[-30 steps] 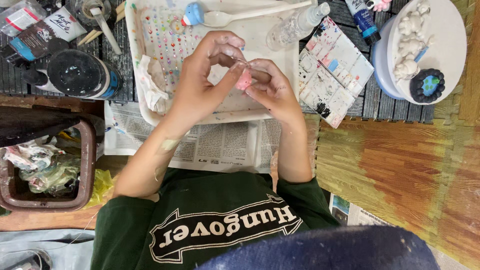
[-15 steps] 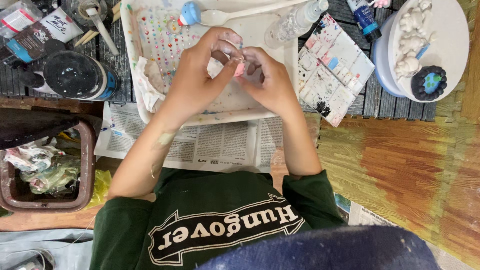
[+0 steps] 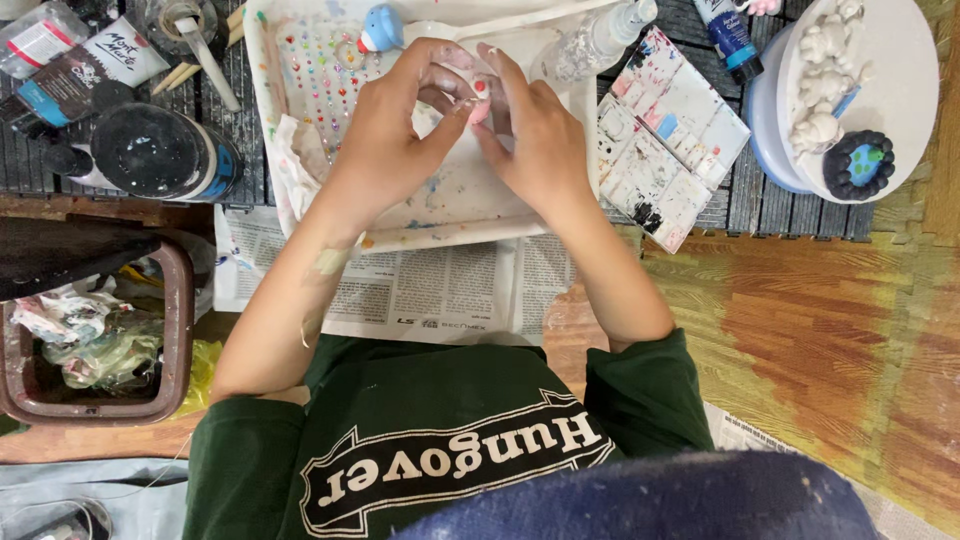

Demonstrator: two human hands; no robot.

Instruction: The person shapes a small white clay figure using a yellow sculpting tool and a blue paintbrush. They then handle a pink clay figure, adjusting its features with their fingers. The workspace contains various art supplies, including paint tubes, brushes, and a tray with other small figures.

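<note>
left hand [image 3: 395, 125] pinches small pink piece [image 3: 481, 103] | right hand [image 3: 535, 135] fingertips pressed to it too | piece held above paint-speckled white tray [image 3: 440, 215] | glossy blue figurine [image 3: 380, 28], crumpled newspaper [image 3: 430, 290] nearby

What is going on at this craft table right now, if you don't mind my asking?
A person in a dark green shirt holds a small pink piece between the left hand and the right hand, pinching it over a paint-smeared white tray. A sheet of tiny coloured gems lies on the tray's left part. A stained paint palette sits to the right, newspaper below, and a bin of scraps at the left.
</note>
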